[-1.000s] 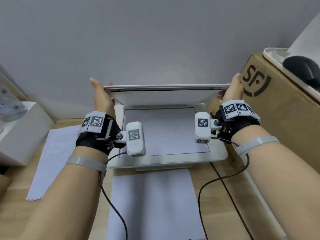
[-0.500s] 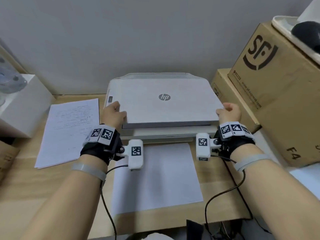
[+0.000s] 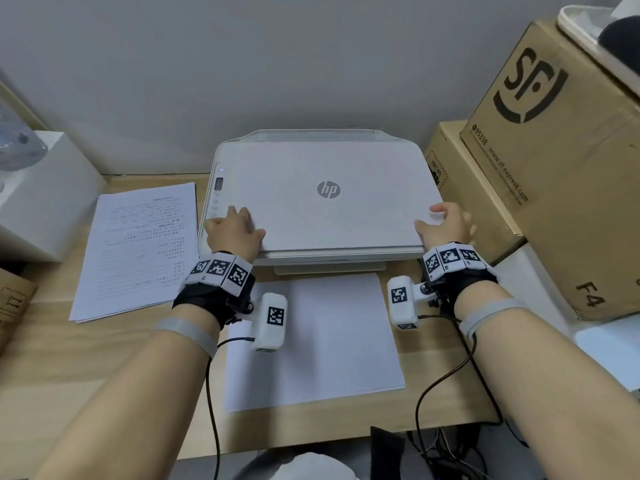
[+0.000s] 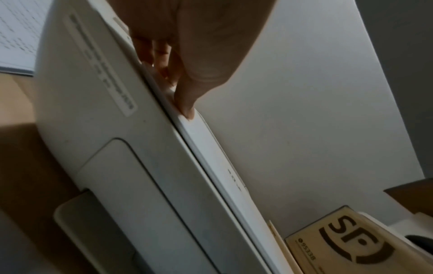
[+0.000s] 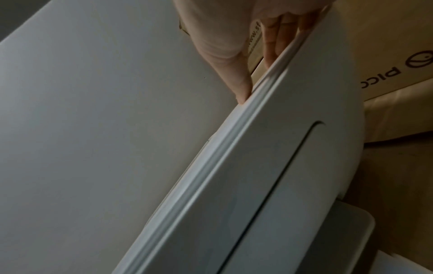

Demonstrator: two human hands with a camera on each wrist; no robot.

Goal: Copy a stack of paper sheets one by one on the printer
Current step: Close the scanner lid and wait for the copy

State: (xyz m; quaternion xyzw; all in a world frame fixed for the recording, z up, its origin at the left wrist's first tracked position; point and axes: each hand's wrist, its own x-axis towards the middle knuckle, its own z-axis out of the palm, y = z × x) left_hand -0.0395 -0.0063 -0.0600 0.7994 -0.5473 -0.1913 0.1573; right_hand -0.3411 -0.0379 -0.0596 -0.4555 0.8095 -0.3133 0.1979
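Observation:
The white HP printer [image 3: 329, 209] stands at the back of the desk with its scanner lid flat down. My left hand [image 3: 232, 230] rests on the lid's front left corner, fingers lying forward beside the control panel [image 3: 218, 192]. In the left wrist view the thumb [image 4: 187, 103] presses on the lid's edge. My right hand [image 3: 445, 223] holds the front right corner, thumb [image 5: 241, 89] on top and fingers down the side edge. A stack of printed sheets [image 3: 138, 247] lies left of the printer. A blank sheet [image 3: 318, 341] lies in front of it.
Brown cardboard boxes [image 3: 554, 168] crowd the printer's right side. A white box [image 3: 41, 195] stands at the left, behind the printed stack. Cables [image 3: 443, 375] run from my wrists over the desk's front edge. A short output tray [image 3: 329, 268] juts from the printer's front.
A second ago both hands held the lid raised over a sheet on the glass. They lowered it, and it now lies fully down with the hands at its front corners.

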